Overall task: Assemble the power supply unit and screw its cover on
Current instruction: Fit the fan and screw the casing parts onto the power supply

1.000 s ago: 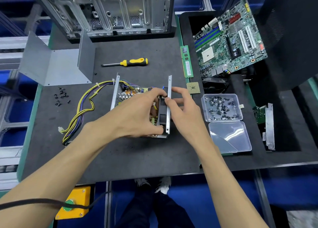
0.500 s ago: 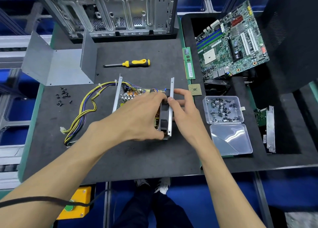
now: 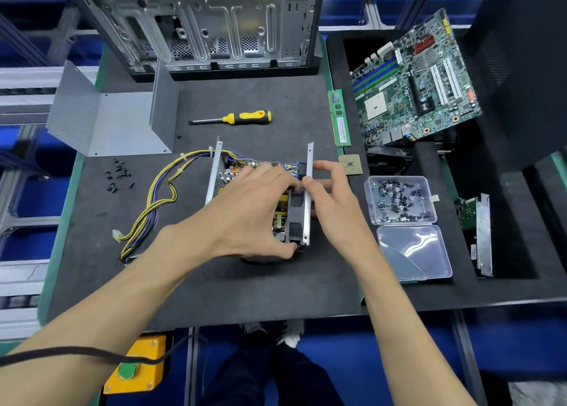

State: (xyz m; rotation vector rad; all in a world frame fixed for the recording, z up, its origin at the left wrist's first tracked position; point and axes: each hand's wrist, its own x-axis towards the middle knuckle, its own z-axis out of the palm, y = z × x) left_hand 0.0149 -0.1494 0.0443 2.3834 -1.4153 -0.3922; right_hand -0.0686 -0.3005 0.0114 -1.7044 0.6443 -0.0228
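Observation:
The open power supply unit (image 3: 218, 172) lies mid-mat, its circuit board exposed and a yellow-and-purple cable bundle (image 3: 153, 203) trailing left. A black fan (image 3: 295, 218) stands upright inside its right metal wall (image 3: 308, 197). My left hand (image 3: 245, 218) reaches over the board and grips the fan with fingers at its top and thumb at its near corner. My right hand (image 3: 331, 203) holds the right wall from outside, thumb on its top edge. The bent grey cover (image 3: 113, 123) lies at far left. A yellow-handled screwdriver (image 3: 236, 118) lies behind the unit.
Loose black screws (image 3: 118, 175) lie left of the cables. An open clear box of screws (image 3: 399, 201) and its lid sit right. A RAM stick (image 3: 340, 117), a CPU chip (image 3: 350, 164), a motherboard (image 3: 414, 80) and a computer case (image 3: 208, 22) lie beyond.
Both hands stay on the fan and right wall with only slight finger shifts. My left thumb has slid toward the fan's near corner.

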